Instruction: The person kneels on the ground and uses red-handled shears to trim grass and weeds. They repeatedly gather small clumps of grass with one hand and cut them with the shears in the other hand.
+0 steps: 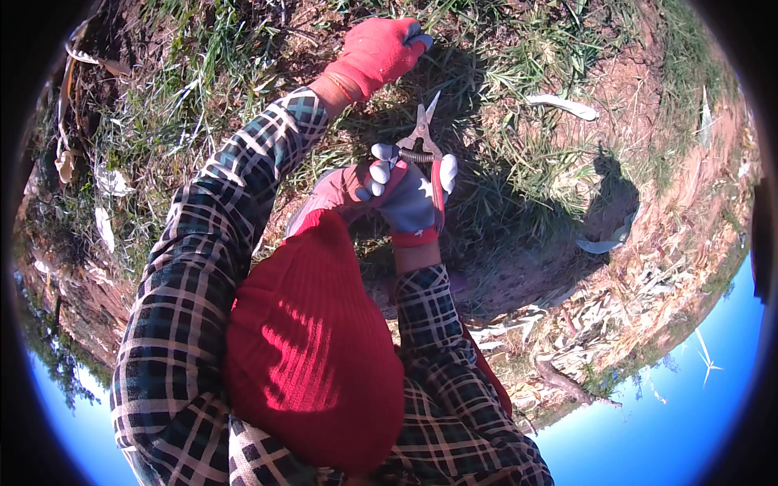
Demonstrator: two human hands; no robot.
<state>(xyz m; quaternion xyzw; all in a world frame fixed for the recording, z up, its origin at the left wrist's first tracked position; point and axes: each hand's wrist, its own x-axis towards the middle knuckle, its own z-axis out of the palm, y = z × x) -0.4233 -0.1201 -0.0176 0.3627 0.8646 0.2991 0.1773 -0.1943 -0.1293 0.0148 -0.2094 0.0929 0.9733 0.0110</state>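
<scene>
My left hand [384, 53], in a red glove with grey fingertips, is stretched forward low over the grass [504, 79]. Its fingers are curled together; whether they pinch a stem is hidden. Nearer my body, my right hand [413, 188], in a red and grey glove, lies palm up around the handles of pruning shears [420, 136]. The blades stand apart and point away from me, just below my left hand. Between their red handles shows a coiled spring. Red ribbed knit cloth [316, 352] hangs between my plaid sleeves.
A pale curled strip [564, 106] lies on the grass at the right. More pale strips [632, 297], perhaps bark, and a thick branch [562, 379] cover the ground at lower right. Dry leaves [112, 181] lie at the left. A wind turbine [708, 363] stands far off.
</scene>
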